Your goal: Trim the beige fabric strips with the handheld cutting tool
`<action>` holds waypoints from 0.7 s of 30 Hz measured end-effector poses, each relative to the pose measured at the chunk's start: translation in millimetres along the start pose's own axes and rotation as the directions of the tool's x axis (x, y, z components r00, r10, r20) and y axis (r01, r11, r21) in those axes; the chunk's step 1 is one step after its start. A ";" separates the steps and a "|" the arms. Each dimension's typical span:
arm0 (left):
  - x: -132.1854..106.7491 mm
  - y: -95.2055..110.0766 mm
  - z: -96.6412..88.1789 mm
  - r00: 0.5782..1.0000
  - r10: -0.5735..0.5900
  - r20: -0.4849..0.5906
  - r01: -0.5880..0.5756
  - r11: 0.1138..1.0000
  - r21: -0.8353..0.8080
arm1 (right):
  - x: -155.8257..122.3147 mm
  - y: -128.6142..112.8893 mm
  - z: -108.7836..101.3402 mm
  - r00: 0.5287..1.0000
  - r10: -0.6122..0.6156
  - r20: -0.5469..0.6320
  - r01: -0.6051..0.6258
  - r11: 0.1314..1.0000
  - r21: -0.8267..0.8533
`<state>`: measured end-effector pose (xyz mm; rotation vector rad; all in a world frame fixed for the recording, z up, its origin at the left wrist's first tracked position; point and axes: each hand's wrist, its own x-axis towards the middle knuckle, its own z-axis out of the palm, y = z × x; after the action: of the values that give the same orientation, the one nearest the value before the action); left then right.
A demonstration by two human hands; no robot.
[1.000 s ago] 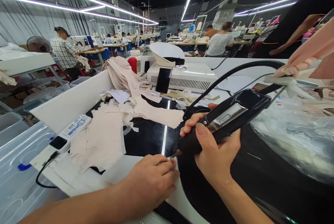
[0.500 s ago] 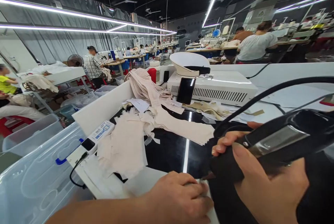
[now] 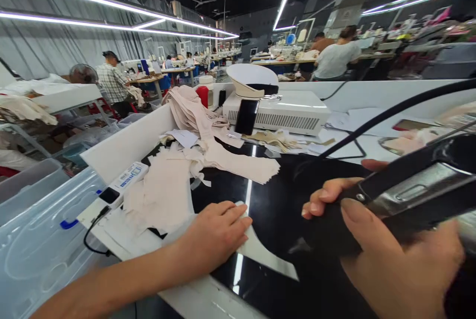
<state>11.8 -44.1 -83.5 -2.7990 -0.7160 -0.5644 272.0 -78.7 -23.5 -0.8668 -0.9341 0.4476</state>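
Observation:
On the black tabletop [image 3: 275, 205], my left hand [image 3: 219, 232] bends over a pale curved fabric piece [image 3: 266, 252], with its fingers together and pressed on it. The thumb is hidden. One end of the piece shows past the fingertips, and the other curves toward the right. At the right, my right hand [image 3: 394, 264] is wrapped around the handle of a black iron [image 3: 420, 192] with a metal plate on its side. The iron's lower body is dark and hard to tell from the tabletop. Left of my left hand lies a pile of cream fabric pieces [image 3: 167, 185].
Behind stand a white vented box [image 3: 275, 113], a white visor cap [image 3: 249, 81] and a phone [image 3: 246, 116]. A black cable [image 3: 390, 110] arches over the right side. At the left are a white power device [image 3: 126, 180] and a clear plastic bin [image 3: 37, 239]. Co-workers sit and stand farther off.
My left hand has moved away from the iron, up and left across the tabletop, and the pale curved piece now shows under it. My right hand still holds the iron. The view has shifted right.

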 end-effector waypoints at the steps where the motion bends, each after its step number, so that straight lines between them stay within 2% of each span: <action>1: -3.1 2.2 -0.7 0.999 0.016 -0.045 -0.017 1.000 -0.018 | -2.4 -8.1 -1.1 0.998 0.047 0.048 -0.048 0.999 0.013; 4: -8.2 13.9 -2.9 0.988 0.072 -0.135 -0.087 0.989 -0.116 | -9.5 -23.7 -0.8 0.999 -0.010 0.053 0.008 0.999 0.041; 7: -6.0 28.6 -1.8 0.972 0.135 -0.191 -0.170 0.969 -0.180 | -15.9 -26.4 0.6 0.996 -0.051 0.066 0.047 0.997 0.062; 9: -2.0 35.9 1.6 0.971 0.178 -0.162 -0.206 0.962 -0.179 | -18.9 -24.6 1.1 0.995 -0.061 0.075 0.056 0.996 0.075; 13: 4.5 39.1 8.7 0.966 0.254 -0.036 -0.257 0.958 -0.131 | -21.3 -20.2 1.5 0.995 -0.063 0.083 0.056 0.995 0.083; 16: 5.1 35.9 9.2 0.971 0.239 -0.004 -0.237 0.960 -0.147 | -21.3 -18.4 1.5 0.995 -0.064 0.074 0.057 0.994 0.094; 21: 3.3 32.5 5.3 0.979 0.202 -0.008 -0.199 0.959 -0.203 | -20.7 -16.1 1.4 0.994 -0.072 0.083 0.064 0.994 0.094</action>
<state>32.2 -69.3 -90.1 -3.0173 -0.3877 -0.6123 259.3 -101.5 -20.6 -0.7353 -1.0119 0.4683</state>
